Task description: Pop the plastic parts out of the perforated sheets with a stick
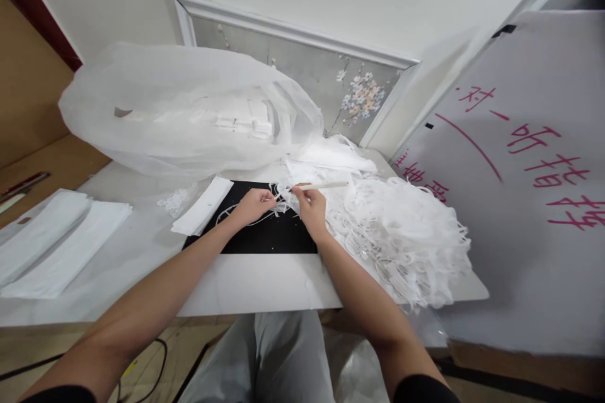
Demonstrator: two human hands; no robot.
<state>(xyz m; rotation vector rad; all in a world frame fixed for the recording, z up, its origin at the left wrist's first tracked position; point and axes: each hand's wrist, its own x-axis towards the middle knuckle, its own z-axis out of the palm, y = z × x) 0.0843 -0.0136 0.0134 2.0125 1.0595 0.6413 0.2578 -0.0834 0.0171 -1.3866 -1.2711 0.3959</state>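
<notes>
My left hand (254,203) and my right hand (311,204) meet over a black mat (265,236) on the white table (255,286). Both are closed in pinches on a thin white strap (282,196) stretched between them. A flat white piece (326,185), apparently a face mask, sticks out to the right above my right hand. A big tangled heap of white masks with ear loops (406,236) lies just to the right of my right hand. A small stack of folded white pieces (202,206) rests at the mat's left edge.
A large translucent plastic bag (184,107) holding white packs fills the back of the table. White flat bags (51,242) lie at the left. A white board with red writing (520,170) leans at the right. My lap shows below the table edge.
</notes>
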